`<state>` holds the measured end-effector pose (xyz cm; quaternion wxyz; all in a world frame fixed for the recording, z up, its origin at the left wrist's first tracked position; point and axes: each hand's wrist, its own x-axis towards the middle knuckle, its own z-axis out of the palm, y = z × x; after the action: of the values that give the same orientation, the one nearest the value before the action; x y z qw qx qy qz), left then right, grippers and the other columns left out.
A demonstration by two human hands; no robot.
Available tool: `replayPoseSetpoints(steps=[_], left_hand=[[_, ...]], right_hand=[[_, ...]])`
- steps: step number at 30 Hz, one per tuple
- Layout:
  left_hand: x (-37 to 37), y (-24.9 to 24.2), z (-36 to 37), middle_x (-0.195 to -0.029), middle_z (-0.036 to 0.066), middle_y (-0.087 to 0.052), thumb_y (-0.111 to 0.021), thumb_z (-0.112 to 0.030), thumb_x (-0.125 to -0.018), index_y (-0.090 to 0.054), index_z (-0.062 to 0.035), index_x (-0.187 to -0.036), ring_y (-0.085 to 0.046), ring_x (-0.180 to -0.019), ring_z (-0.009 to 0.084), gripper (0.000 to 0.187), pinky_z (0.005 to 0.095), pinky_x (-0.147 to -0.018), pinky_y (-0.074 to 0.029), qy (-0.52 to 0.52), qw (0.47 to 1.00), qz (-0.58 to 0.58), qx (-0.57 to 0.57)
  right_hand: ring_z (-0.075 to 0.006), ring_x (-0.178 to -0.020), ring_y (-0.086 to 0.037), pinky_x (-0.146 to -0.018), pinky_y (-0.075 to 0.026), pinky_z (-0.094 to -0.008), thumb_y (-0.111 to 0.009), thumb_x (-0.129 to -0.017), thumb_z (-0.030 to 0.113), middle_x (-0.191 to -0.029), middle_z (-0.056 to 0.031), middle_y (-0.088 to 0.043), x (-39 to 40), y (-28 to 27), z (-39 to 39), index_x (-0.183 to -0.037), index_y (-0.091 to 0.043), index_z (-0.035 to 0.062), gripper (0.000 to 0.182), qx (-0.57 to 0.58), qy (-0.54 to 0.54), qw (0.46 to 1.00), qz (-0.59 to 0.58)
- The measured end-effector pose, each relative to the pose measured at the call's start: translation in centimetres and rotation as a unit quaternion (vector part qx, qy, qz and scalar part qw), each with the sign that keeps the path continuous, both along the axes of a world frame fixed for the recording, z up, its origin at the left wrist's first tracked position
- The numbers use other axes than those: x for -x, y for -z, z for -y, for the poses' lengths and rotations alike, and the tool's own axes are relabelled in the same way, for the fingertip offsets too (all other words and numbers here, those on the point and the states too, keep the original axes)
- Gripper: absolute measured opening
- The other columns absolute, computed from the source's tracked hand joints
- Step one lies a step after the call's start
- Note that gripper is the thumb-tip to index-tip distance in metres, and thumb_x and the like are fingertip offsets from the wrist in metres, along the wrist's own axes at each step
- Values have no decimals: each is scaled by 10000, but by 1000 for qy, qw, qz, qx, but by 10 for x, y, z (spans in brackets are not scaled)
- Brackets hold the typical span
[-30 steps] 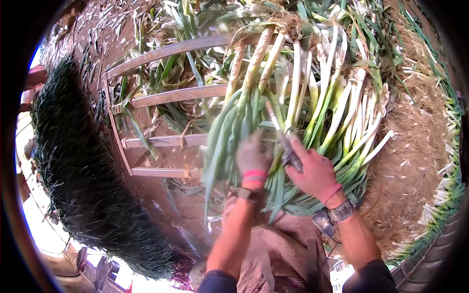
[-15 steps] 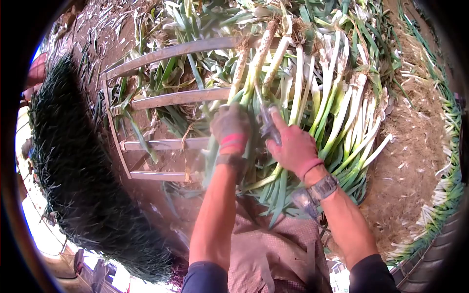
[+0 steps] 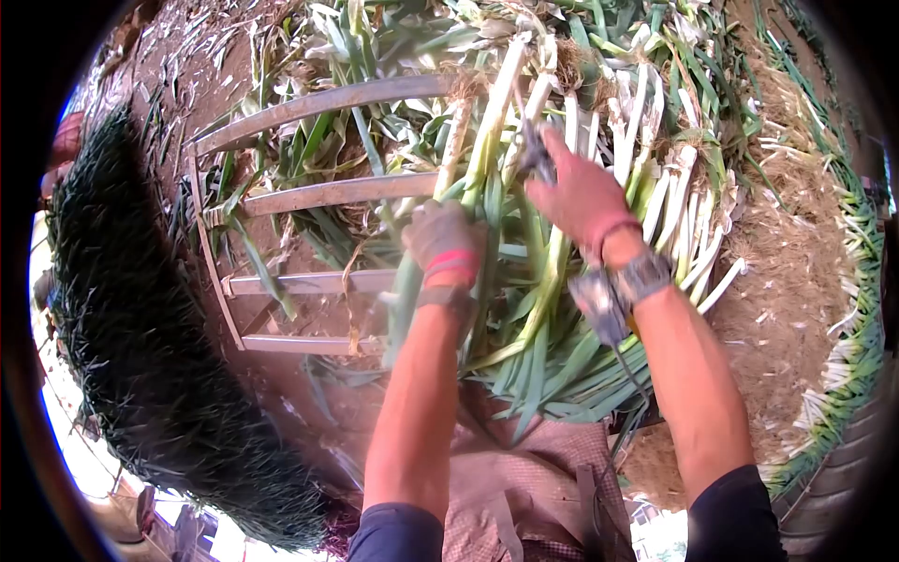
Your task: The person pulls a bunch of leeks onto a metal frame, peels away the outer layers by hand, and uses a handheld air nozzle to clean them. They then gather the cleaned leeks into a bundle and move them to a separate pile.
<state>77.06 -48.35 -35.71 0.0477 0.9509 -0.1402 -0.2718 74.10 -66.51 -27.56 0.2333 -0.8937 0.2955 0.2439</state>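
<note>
My left hand, in a grey glove with a pink cuff, is closed round a leek with a pale shaft and green leaves. My right hand, in a red glove, grips a slim grey tool whose tip is beside the leek's shaft; the tool looks like an air nozzle, though blur hides its detail. A cable hangs from a device at my right wrist. More leeks with roots lie fanned out right of my hands.
A metal rack with curved bars is left of my hands. Farther left stands a long dark-green leafy pile. Loose leaves cover the ground ahead. A row of leeks lines the far right.
My right hand and the tool have moved up and slightly right, away from my left hand. The held leek's shaft looks whiter and smoother. My left hand has barely moved.
</note>
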Motion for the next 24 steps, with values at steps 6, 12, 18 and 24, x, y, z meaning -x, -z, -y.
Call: replayPoseSetpoints(steps=[6,12,18,24], left_hand=[[-16,-13,7,-1245,169,-658,-780,-562,-802,-698,-124,-1194,-661,-1155,361,593,479,-966,-517,-19,989,-139,-44],[-12,3,-10,-1042,216,-750,-790,-518,-786,-769,-62,-1096,-715,-1023,360,552,433,-923,-541,-59,975,-201,70],[-5,-6,-7,-973,220,-751,-780,-512,-756,-770,-42,-1000,-727,-942,373,529,457,-859,-558,-68,976,-197,56],[15,-5,-10,-909,227,-743,-762,-441,-732,-756,-34,-963,-729,-894,368,468,456,-842,-557,-93,976,-175,86]], right_hand=[[-404,-777,-722,-781,-597,-507,-638,-916,347,-846,-203,-715,70,-27,-48,-1569,-358,158,735,-52,-63,995,-62],[-386,-785,-719,-758,-581,-493,-641,-900,348,-828,-186,-704,24,-14,-18,-1580,-334,145,773,-44,-15,997,-59],[-376,-793,-711,-744,-575,-480,-643,-897,351,-832,-177,-700,9,-10,-2,-1575,-339,143,772,1,-23,1000,-8],[-402,-752,-710,-708,-588,-513,-652,-889,338,-765,-192,-681,94,-38,-48,-1574,-314,175,781,-71,-59,995,-23]])
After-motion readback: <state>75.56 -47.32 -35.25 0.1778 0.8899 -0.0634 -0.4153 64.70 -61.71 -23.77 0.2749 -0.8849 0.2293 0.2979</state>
